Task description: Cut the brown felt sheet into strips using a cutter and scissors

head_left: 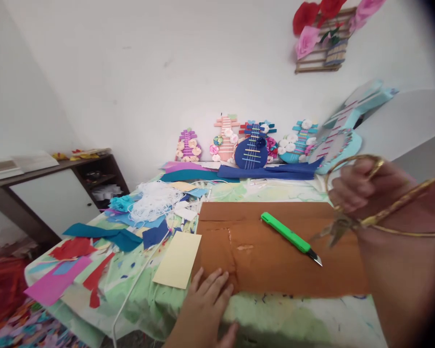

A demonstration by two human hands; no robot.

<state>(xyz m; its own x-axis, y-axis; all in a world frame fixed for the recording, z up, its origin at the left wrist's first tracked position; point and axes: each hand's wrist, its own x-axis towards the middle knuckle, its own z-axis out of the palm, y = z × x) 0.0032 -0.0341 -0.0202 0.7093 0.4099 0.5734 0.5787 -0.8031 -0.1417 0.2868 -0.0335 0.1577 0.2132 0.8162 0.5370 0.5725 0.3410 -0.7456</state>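
My left hand (206, 302) lies with its fingers spread on the near left edge of a brown sheet (282, 278), close to a pale yellow paper rectangle (179, 258). Raised over the sheet's right side, my right hand (362, 186) has its fingers curled around gold-handled scissors (375, 217). Their blades point left and are blurred, as is part of the hand. A green utility knife (286, 233) rests on the brown sheet with its blade exposed toward the lower right.
White string (154, 200) is heaped behind coloured scraps, including a teal strip (105, 235), on the table's left side. Decorated paper lutes (252, 147) stand along the wall, one large (342, 135) at right. A cabinet (50, 198) stands at left; a white cord (139, 280) crosses the cloth.
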